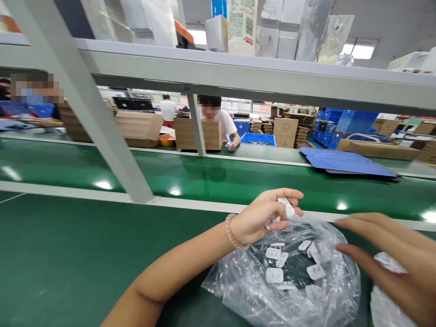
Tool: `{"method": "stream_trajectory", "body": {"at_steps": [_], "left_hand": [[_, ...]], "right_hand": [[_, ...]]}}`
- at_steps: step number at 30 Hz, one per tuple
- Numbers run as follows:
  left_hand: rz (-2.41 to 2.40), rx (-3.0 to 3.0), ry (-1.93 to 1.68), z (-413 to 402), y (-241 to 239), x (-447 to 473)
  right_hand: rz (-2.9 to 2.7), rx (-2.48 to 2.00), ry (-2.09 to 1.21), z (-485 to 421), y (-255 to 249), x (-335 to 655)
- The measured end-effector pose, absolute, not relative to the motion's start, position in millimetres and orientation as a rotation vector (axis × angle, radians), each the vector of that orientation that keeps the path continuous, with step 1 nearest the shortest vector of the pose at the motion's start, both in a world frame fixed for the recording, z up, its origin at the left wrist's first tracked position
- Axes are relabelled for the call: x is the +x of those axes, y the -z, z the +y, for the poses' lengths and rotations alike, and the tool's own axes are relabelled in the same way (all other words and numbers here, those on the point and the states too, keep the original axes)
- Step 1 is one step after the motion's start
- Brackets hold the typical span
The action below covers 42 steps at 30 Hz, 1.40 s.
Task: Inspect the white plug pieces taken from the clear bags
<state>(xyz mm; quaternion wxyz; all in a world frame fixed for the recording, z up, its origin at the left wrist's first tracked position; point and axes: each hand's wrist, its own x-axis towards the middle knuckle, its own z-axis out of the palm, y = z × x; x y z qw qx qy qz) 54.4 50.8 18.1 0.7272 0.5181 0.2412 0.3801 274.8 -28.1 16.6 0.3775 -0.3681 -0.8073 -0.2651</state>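
My left hand (264,217), a beaded bracelet on its wrist, is closed around small white plastic pieces (285,207) above the far side of a clear plastic bag (238,290). Inside the bag's wide opening lie several white rounded-rectangular plastic pieces (274,275), some with thin prongs. On the right, my right hand (388,259) is blurred by motion. Its fingers are stretched out, with the thumb apart and nothing visible between them. Beneath it, partly hidden, is a pile of similar-looking white pieces (388,304).
A slanted metal post (112,131) rises at left to a shelf (238,68) holding bottles and boxes. Beyond the green bench runs a green conveyor belt (170,172). Blue sheets (347,162) lie across it. Other people work behind cardboard boxes (184,134).
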Motion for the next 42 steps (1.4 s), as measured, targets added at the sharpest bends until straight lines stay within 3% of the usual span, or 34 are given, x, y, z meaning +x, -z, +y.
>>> {"method": "stream_trajectory", "body": {"at_steps": [5, 11, 16, 25, 32, 42], "left_hand": [[0.55, 1.131, -0.829, 40, -17, 57], [0.577, 1.166, -0.817, 38, -17, 54], [0.524, 1.358, -0.816, 41, -10, 52], [0.394, 1.644, -1.196, 37, -12, 52], [0.112, 2.301, -1.446, 46, -15, 41], [0.153, 2.414, -1.639, 51, -19, 38]], "right_hand": [[-2.233, -0.889, 0.78, -23, -25, 208], [-2.084, -0.856, 0.812, -12, -17, 205], [-2.04, -0.77, 0.573, -9, -21, 215], [-1.748, -0.859, 0.009, -18, -18, 222], [-1.623, -0.801, -0.515, -14, -15, 221], [-1.435, -0.756, -0.593, -13, -11, 215]]}}
